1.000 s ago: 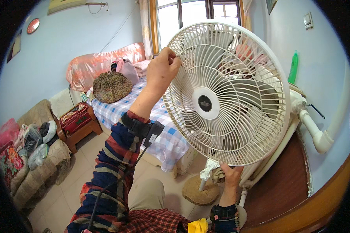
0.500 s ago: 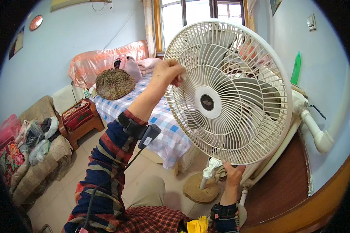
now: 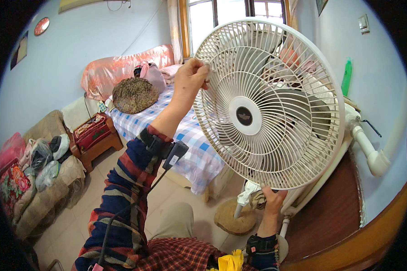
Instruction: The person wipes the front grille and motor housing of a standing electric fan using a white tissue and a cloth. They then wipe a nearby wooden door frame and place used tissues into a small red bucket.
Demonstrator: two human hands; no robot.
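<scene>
Pale walls (image 3: 99, 34) and a bright window (image 3: 202, 27) back the room; beyond the left hand (image 3: 189, 81) lies a bed (image 3: 199, 158), with a spotted bundle (image 3: 135, 95) to that hand's left. Right of the left hand and above the right hand (image 3: 272, 201) is the fan (image 3: 245, 116), its face toward the wearer. The right grip clasps the lower rim, thumb in front, fingers hidden behind, probably to steady the tilted fan. Just left of this grip hangs a white cloth (image 3: 248, 193), a round base (image 3: 234, 219) lower down. The left grip is pinched together at the fan's left edge, likely to reach its narrow wires; whether it holds anything, I cannot tell. Its forearm (image 3: 172, 116) slants up and right; the right arm (image 3: 265, 229) comes up shorter, nearly upright.
</scene>
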